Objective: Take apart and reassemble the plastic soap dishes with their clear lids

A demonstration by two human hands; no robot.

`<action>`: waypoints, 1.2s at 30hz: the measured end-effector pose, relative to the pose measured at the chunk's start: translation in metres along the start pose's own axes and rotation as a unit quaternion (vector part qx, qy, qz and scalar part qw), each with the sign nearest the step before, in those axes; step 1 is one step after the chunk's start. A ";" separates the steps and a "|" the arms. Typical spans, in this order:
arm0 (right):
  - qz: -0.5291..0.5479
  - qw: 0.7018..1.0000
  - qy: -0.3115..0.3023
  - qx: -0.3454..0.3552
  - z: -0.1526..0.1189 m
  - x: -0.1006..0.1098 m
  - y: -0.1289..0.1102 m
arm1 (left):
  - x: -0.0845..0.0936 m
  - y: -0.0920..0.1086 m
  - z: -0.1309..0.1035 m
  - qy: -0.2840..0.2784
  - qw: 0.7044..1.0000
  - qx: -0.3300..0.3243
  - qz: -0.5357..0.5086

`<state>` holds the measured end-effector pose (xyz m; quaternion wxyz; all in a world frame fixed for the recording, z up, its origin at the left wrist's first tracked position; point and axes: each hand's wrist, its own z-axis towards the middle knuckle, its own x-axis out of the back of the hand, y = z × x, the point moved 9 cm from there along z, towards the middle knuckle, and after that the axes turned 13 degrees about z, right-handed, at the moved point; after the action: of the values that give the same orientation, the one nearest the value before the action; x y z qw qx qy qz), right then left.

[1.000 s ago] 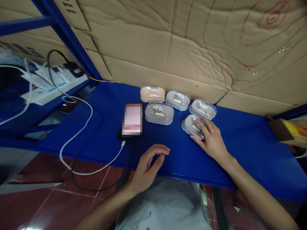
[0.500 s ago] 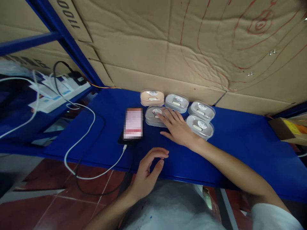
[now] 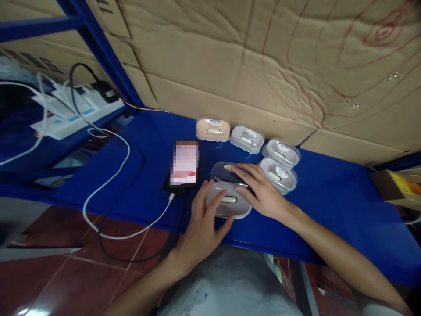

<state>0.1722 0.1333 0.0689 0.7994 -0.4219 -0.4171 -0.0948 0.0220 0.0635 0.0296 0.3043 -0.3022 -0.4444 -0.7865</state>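
Close to the table's front edge lies a grey oval plastic box point(image 3: 237, 210) with a pale bar in its middle. Its clear lid point(image 3: 219, 171), bearing a round sticker, is tipped up along the far side. My left hand point(image 3: 205, 219) grips the base from the left, fingers on its left side and top, thumb near the front. My right hand point(image 3: 259, 188) holds the lid at its right part, with fingertips by the sticker and thumb near the base. Part of the lid is hidden by that hand.
Behind stand a peach oval box point(image 3: 213, 131) and several grey ones, including a grey box point(image 3: 247, 139) at the back. A phone point(image 3: 184, 164) on a white cable point(image 3: 131, 238) lies left. The cardboard wall point(image 3: 197, 66) bounds the blue table point(image 3: 329, 197); an open carton point(image 3: 388, 186) sits right.
The grey box under my right hand has come toward me, and its lid now stands open. My left hand has moved up onto the base. The view has shifted slightly.
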 end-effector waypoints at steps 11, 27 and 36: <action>-0.107 0.988 -0.002 -0.110 0.056 -0.022 0.042 | -0.015 0.002 -0.002 -0.078 0.994 -0.046 0.064; -0.035 0.991 -0.100 0.087 -0.035 -0.031 -0.018 | -0.017 -0.013 -0.003 -0.079 0.996 0.029 -0.008; -0.065 0.986 -0.088 0.124 -0.037 -0.033 -0.023 | -0.018 -0.020 -0.004 -0.075 0.996 0.039 -0.038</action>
<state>0.1617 0.0847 0.0469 0.7977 -0.2980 -0.5213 -0.0564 0.0175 0.0726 0.0039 0.2518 -0.3312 -0.5077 -0.7544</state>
